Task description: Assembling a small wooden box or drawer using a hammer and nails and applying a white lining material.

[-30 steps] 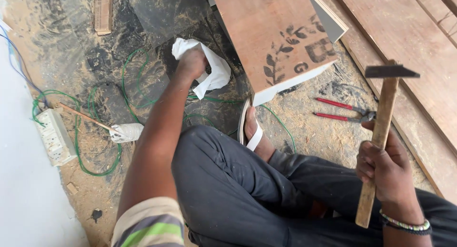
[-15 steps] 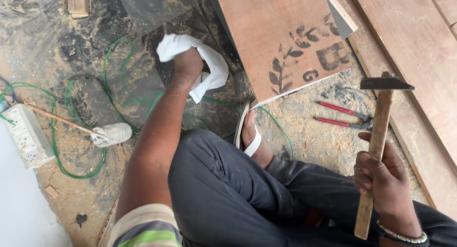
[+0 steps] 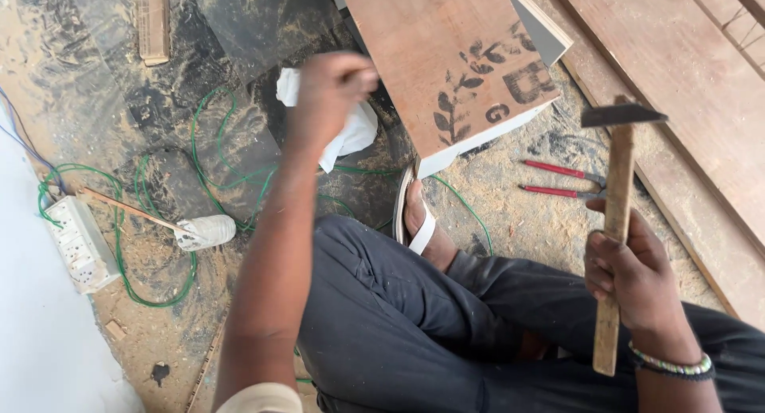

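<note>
Right hand [image 3: 633, 274] is gripping an upright hammer [image 3: 615, 222]; left hand [image 3: 331, 90], blurred, grip indeterminate, is hovering over a white cloth [image 3: 351, 134] on the floor [image 3: 143, 222].

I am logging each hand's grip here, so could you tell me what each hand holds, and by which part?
The right hand grips the hammer by the lower part of its wooden handle. The left hand is blurred above the white cloth; any hold cannot be told.

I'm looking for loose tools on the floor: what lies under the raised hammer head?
Below the hammer held in the right hand, red-handled pliers lie on the sawdusty floor; their jaws are hidden behind the handle.
</note>
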